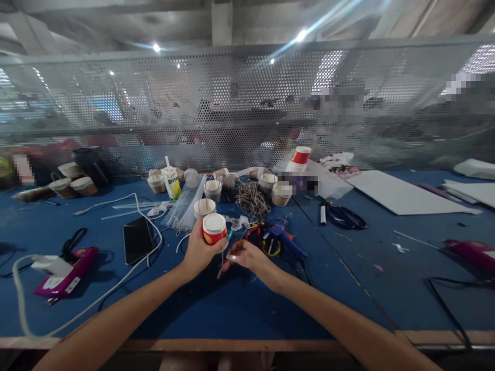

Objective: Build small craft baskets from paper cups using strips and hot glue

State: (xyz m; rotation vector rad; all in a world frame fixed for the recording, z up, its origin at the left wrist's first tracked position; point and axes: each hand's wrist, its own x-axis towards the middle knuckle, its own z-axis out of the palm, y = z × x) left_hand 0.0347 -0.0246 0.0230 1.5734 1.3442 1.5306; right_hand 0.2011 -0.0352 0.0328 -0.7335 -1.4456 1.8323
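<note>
My left hand is wrapped around a red and white paper cup, its flat white end facing up. A thin grey cord hangs down beside the cup, between my hands. Just right of it, my right hand has its fingers curled together near the cord; what they pinch is too blurred to make out. Behind the held cup stands a white cup with a cord. A blue glue gun and scissors with yellow and red handles lie beyond my right hand.
A phone and white cable lie left, near a purple power strip. Tangled cord, several cord-wrapped cups and a stacked red-white cup stand behind. Dark-handled scissors and white board lie right.
</note>
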